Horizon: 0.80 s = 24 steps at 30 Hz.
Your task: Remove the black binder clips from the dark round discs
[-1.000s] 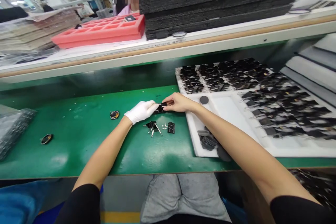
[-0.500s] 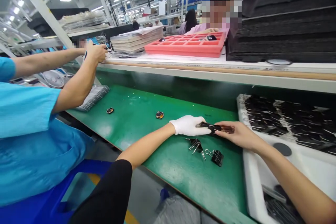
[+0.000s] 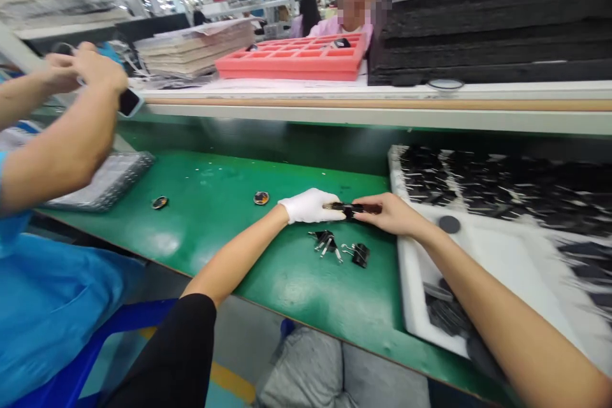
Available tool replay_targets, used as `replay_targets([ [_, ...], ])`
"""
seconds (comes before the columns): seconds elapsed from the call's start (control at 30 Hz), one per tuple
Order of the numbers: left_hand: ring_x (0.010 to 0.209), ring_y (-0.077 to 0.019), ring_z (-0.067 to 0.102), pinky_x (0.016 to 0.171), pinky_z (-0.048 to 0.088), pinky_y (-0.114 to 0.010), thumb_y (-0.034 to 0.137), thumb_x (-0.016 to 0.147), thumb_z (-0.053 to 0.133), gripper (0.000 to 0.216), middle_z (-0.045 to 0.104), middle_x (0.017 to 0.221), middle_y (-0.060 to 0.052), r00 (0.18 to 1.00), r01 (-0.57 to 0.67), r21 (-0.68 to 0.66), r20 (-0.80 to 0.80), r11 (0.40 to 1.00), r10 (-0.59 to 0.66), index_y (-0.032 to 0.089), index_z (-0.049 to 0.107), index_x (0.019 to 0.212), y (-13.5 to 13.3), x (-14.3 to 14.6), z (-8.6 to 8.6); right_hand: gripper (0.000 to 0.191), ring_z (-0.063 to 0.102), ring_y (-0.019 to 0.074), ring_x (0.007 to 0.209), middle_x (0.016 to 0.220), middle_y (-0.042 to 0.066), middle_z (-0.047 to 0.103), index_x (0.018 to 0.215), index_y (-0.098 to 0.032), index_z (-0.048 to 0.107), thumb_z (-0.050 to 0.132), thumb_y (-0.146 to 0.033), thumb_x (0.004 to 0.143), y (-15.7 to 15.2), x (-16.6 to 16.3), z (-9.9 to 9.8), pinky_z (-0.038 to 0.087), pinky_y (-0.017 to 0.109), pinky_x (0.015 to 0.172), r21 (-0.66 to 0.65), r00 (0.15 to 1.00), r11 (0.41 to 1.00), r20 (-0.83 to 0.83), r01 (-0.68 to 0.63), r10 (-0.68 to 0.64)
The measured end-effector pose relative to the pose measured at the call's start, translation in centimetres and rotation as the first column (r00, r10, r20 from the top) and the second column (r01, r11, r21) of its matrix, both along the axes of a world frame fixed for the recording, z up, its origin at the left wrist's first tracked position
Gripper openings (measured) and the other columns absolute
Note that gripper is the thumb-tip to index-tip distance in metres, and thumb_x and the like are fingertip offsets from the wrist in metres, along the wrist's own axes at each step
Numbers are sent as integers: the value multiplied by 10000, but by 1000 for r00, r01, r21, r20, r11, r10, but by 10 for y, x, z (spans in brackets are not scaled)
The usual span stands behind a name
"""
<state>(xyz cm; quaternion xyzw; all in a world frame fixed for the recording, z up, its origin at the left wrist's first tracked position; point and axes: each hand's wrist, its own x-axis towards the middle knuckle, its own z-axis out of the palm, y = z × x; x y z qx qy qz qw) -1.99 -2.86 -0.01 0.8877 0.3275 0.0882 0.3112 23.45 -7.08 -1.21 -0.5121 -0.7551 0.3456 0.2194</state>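
Above the green bench, my left hand [image 3: 312, 206], in a white glove, is closed on one end of a black binder clip [image 3: 351, 210] with metal handles. My bare right hand [image 3: 394, 213] pinches its other end, where a dark brownish part shows between the fingers. Whether the clip grips something is too small to tell. Just below my hands lie a group of black binder clips [image 3: 326, 242], handles splayed, and a single binder clip [image 3: 360, 255] on its side.
Two small round parts, one [image 3: 261, 197] nearer and one [image 3: 160, 203] farther left, lie on the bench. At right stands a white foam tray [image 3: 404, 280] with many black clips. A shelf [image 3: 306, 116] bears a red compartment tray [image 3: 287, 69]. A co-worker's arms [image 3: 62, 134] reach over at left.
The view has swung to the right and a little down. Both my hands keep hold of the binder clip. The co-worker's hands now show a phone-like dark object beside them.
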Motion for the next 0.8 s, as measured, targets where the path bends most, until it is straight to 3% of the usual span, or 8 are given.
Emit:
replay_targets([
  [0.13, 711, -147, 584, 635, 387, -245, 595, 914, 606, 428, 677, 760, 3, 1000, -9, -4, 18, 1000, 9, 183, 719, 948, 0, 0, 0, 491, 620, 226, 725, 802, 48, 727, 1070, -187, 799, 726, -587, 795, 2, -1, 3, 484, 344, 689, -30, 998, 1000, -58, -3, 2],
  [0.3, 761, -164, 624, 672, 425, -249, 628, 921, 561, 471, 714, 819, 2, 994, -98, -50, 36, 994, 100, 195, 707, 1035, -1, 0, 2, 448, 627, 208, 737, 808, 44, 713, 1033, -165, 745, 735, -537, 784, 6, 3, -1, 483, 328, 710, -67, 988, 998, -156, -2, -8],
  [0.4, 774, -167, 620, 673, 431, -247, 647, 916, 544, 507, 710, 846, -4, 994, -96, -56, 53, 994, 99, 182, 695, 1046, -3, 0, 4, 400, 650, 209, 805, 895, 52, 737, 1044, -167, 731, 752, -488, 806, 2, -1, 0, 480, 315, 753, 30, 985, 1000, -171, 0, 5],
  [0.57, 888, -218, 664, 789, 508, -288, 683, 892, 528, 578, 745, 993, -39, 992, -125, -19, 33, 992, 126, 186, 681, 1143, -1, 2, 2, 185, 653, 216, 941, 971, 33, 726, 987, -195, 739, 784, -323, 862, 9, -9, 5, 442, 300, 846, 250, 1000, 968, 2, 2, -3],
  [0.63, 945, -232, 688, 874, 530, -317, 669, 880, 537, 638, 756, 1116, -52, 986, -158, -34, 53, 987, 159, 196, 632, 1297, 3, 4, 0, 144, 632, 215, 989, 1009, 26, 698, 996, -214, 724, 777, -278, 878, 14, -3, 14, 441, 304, 895, 315, 997, 949, 69, -4, -19],
  [0.7, 884, -214, 692, 894, 529, -319, 611, 938, 449, 632, 768, 1052, -20, 981, -185, -27, 47, 982, 186, 211, 560, 1414, 5, 6, 2, 137, 610, 220, 1038, 1076, 26, 687, 1043, -228, 701, 737, -248, 912, 11, 11, 32, 423, 313, 920, 379, 990, 925, 121, 16, -66],
  [0.8, 899, -190, 683, 923, 500, -290, 532, 1005, 332, 565, 754, 946, 27, 979, -202, 15, -9, 979, 202, 251, 523, 1458, 2, 9, 9, 177, 564, 247, 1136, 1170, 32, 679, 1148, -242, 661, 637, -235, 972, -23, 46, 73, 361, 356, 979, 480, 971, 874, 167, 71, -170],
])
